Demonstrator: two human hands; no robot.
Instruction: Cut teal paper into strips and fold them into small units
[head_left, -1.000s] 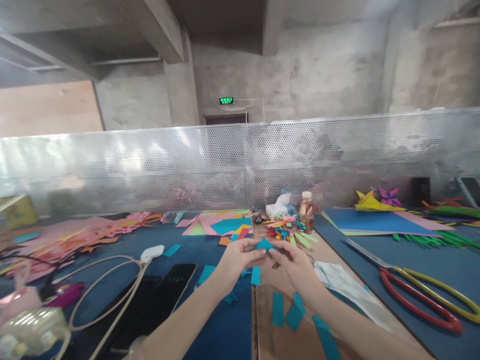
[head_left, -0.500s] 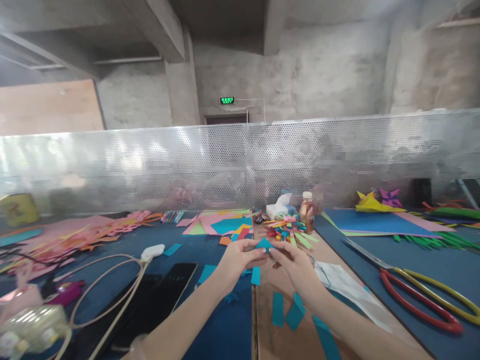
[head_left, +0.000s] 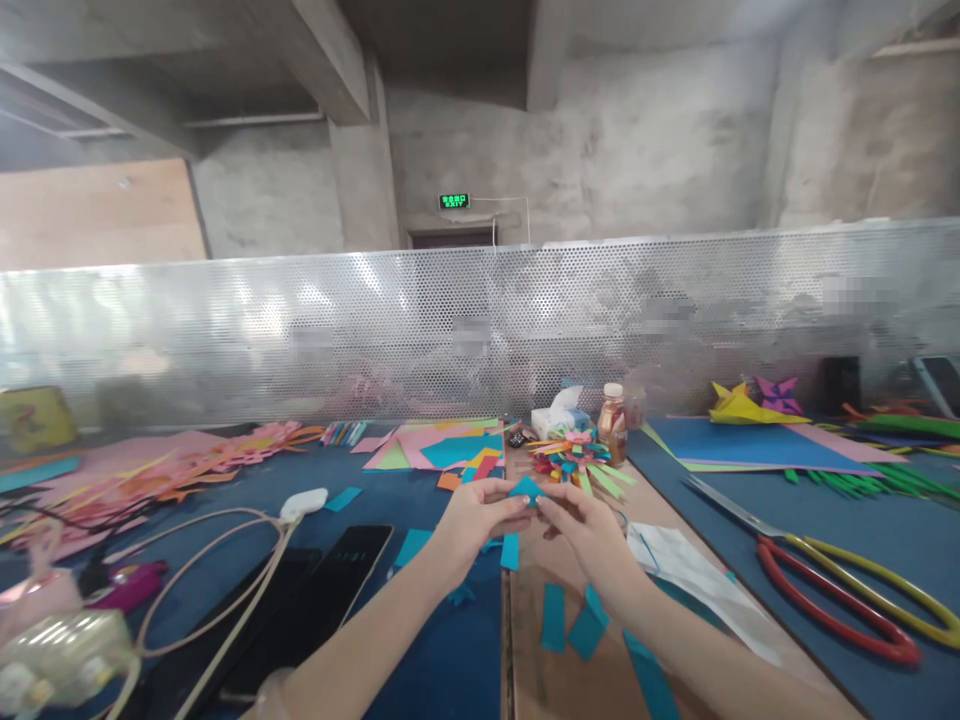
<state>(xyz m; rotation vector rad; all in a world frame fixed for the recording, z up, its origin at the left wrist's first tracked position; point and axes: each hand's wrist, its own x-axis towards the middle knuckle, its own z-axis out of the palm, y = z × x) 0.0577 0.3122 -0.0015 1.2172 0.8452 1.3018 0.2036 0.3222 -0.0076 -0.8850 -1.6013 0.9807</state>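
Between my two hands is a small folded piece of blue paper (head_left: pixel 527 487), its peak pointing away from me. My left hand (head_left: pixel 480 512) pinches its left side between thumb and fingers. On the right side, my right hand (head_left: pixel 579 515) grips it the same way, the thumbs almost touching at its lower edge. Below my hands lie several blue paper strips (head_left: pixel 553 617) on the brown board. Another blue strip (head_left: pixel 510 551) lies just under my left hand. Beyond the hands is a heap of coloured paper strips (head_left: pixel 574 452).
Large red-and-yellow-handled scissors (head_left: pixel 840 600) lie at right beside a white mask-like sheet (head_left: pixel 697 580). A black phone (head_left: pixel 330 590) and a looped cable (head_left: pixel 217 515) are at left. A bottle (head_left: pixel 613 425) and a tissue pack (head_left: pixel 559 418) stand ahead, before a perforated metal screen (head_left: pixel 420 340).
Almost nothing differs. Both hands keep the folded blue paper in the same place, and the view has shifted very slightly.
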